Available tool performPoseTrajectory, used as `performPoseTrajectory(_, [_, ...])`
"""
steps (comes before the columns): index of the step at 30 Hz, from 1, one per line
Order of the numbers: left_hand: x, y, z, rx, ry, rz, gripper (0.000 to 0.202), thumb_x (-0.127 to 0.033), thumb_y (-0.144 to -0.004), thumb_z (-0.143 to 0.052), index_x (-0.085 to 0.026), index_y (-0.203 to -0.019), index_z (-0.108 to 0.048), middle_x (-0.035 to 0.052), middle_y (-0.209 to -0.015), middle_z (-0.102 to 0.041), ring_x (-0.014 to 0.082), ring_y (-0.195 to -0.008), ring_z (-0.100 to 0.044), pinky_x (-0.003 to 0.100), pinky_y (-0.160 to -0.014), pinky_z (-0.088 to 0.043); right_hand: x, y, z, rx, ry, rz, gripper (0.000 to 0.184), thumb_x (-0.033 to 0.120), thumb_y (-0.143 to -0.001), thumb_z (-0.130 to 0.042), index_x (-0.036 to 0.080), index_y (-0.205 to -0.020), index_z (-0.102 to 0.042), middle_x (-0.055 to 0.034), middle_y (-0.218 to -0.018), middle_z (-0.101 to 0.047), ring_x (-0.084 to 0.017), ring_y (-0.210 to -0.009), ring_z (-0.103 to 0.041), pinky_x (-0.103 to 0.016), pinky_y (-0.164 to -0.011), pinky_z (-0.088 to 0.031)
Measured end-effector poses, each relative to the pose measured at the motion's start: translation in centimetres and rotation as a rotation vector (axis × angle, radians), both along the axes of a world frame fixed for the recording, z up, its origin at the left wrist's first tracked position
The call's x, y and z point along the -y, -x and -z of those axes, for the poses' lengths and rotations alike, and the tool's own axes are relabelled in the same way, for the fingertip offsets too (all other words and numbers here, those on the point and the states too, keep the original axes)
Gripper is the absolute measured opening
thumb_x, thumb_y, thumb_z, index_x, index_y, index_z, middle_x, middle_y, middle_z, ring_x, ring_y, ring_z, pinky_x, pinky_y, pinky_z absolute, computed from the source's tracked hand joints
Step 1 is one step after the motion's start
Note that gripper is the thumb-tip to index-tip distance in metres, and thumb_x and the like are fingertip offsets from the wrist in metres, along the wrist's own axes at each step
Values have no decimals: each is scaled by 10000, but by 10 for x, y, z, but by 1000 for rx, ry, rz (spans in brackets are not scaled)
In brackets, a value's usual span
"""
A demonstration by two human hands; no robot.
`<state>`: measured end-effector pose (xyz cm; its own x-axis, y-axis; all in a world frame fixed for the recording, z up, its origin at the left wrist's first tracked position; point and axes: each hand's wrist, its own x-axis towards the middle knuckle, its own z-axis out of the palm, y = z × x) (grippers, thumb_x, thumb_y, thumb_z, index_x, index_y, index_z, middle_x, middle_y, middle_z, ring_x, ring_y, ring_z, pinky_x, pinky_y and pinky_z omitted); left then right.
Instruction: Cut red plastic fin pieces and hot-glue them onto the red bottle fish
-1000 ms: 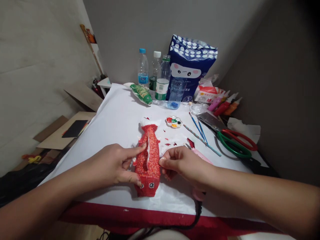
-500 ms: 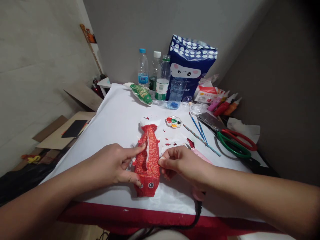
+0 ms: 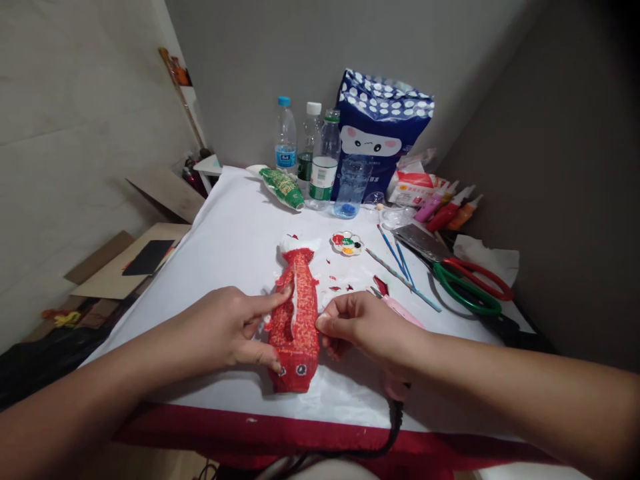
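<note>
Near the front edge of the table, which is covered in a white sheet over a red cloth, I see a red fish-shaped figure lying lengthwise, its eyed head toward me and its white-tipped tail pointing to the back. Its skin looks like crumpled, speckled red paper with a white seam down the middle, lumpy and uneven. My left hand presses against its left flank, index finger stretched along the upper body and thumb low by the head. My right hand pinches its right flank with curled fingertips. Both hands are clamped on the figure from opposite sides, apart from each other.

Under my right wrist lies a pink tool with a black cord running off the front edge. Small red paper scraps are scattered just beyond the figure. Further back sits a flower-shaped paint palette with glossy wells of colour, and thin brushes lie slanted beside it. Toward the right edge are large scissors with red and green loop handles and a flat metal blade. Along the back edge stand three clear plastic bottles, a crushed green bottle, a dotted blue soft pack, and tapered paint tubes.
</note>
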<state>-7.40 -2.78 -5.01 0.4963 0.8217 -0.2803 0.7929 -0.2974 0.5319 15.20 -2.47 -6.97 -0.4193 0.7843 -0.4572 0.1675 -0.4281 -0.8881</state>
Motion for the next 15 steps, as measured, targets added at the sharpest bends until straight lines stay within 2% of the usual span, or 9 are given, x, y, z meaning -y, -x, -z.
performPoseTrajectory(11, [1, 1, 0, -28, -21, 8, 804, -595, -717, -659, -210, -1396, -469, -92, -533, -367, 92, -489, -339, 203, -490, -250, 1, 1, 1, -32, 28, 15, 233, 142, -822, -570, 158, -590, -555, 35, -507, -565, -78, -453, -521, -208, -511, -424])
performPoseTrajectory(15, [2, -1, -2, -56, -31, -19, 794, -575, -723, -662, -208, -1398, -466, -88, -529, -386, 98, -490, -367, 207, -498, -262, 0, -2, 3, -17, 25, -5, 224, 188, -833, -594, 155, -614, -564, 31, -534, -577, -79, -470, -535, -212, -528, -446])
